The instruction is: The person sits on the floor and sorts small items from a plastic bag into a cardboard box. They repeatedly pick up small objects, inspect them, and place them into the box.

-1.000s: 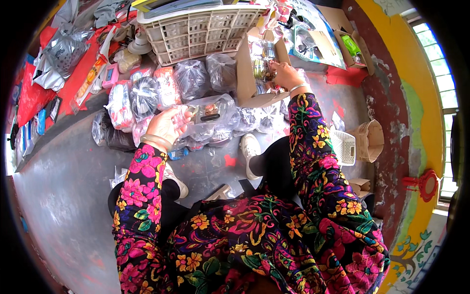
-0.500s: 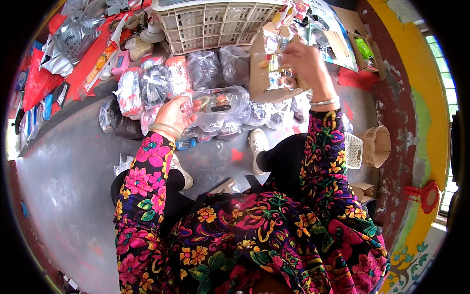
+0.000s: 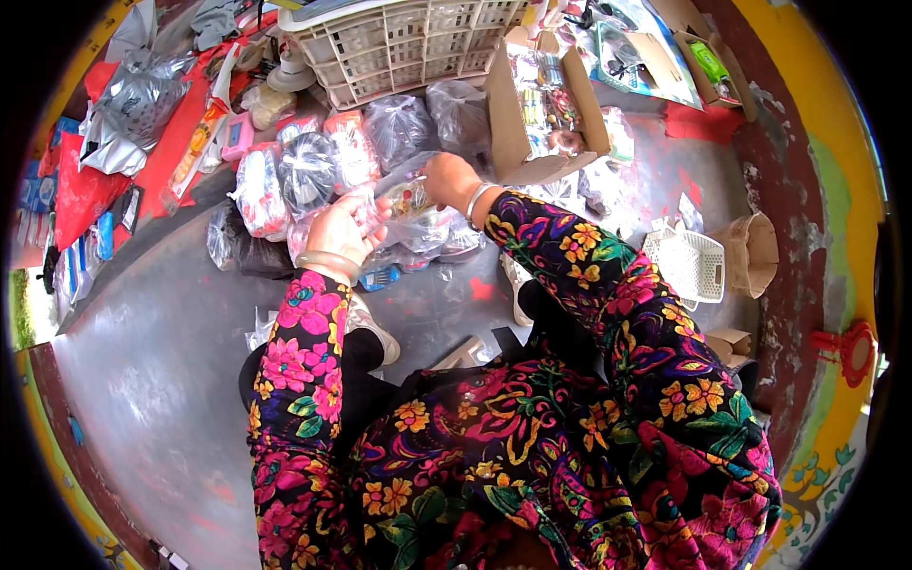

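Observation:
My left hand (image 3: 344, 233) holds the left side of a clear plastic bag (image 3: 407, 215), its fingers curled around the film. Small yellow and red items show through the plastic. At the bag's upper right edge is my right hand (image 3: 450, 180), its fingers closed on the film; whether a small item is also in them is hidden. Right of that hand stands an open cardboard box (image 3: 597, 119) filled with small, colourful packaged pieces (image 3: 546, 104). Several filled plastic bags (image 3: 309, 171) lie close beyond and beside my left hand.
A beige plastic crate (image 3: 399, 47) stands behind the bags. To the right are a white basket (image 3: 703, 266) and a brown paper bag (image 3: 750, 252). Packaged goods lie on red sheets (image 3: 161, 152) at the far left. My shoe (image 3: 375, 328) rests below the bags.
My right hand has moved left from over the cardboard box, where it held a small colourful item, to the clear bag's edge. My left hand keeps its hold on the bag.

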`<state>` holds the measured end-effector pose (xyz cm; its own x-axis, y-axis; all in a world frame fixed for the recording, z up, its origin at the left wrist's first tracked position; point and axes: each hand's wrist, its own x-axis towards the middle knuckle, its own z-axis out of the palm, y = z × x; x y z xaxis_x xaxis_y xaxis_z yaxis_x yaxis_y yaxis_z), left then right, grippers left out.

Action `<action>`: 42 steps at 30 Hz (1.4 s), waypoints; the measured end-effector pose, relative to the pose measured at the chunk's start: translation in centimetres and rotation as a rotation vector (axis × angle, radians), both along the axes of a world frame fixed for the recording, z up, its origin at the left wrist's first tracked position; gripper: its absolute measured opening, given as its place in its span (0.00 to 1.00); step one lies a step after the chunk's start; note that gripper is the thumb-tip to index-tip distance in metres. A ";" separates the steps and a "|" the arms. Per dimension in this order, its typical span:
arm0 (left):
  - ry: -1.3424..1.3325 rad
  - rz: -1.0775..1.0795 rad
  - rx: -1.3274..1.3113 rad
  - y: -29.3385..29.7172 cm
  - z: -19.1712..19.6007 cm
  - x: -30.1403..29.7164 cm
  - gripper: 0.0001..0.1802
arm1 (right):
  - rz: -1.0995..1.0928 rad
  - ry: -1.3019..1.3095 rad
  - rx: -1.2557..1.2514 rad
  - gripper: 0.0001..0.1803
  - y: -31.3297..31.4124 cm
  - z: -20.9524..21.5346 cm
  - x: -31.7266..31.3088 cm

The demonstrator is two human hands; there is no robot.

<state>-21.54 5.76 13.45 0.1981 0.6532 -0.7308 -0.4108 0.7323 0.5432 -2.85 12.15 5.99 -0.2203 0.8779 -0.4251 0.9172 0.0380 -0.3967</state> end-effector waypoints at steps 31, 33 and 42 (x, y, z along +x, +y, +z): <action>-0.019 -0.013 0.042 -0.2 -1.1 -0.5 0.15 | -0.197 -0.390 0.598 0.12 4.3 9.1 16.8; 0.013 -0.026 0.045 0.0 -1.0 -0.2 0.16 | -0.410 -0.259 0.517 0.13 4.6 6.4 19.8; 0.002 -0.018 0.041 -0.1 -0.5 -0.1 0.17 | -0.564 -0.332 0.369 0.18 5.1 3.3 18.9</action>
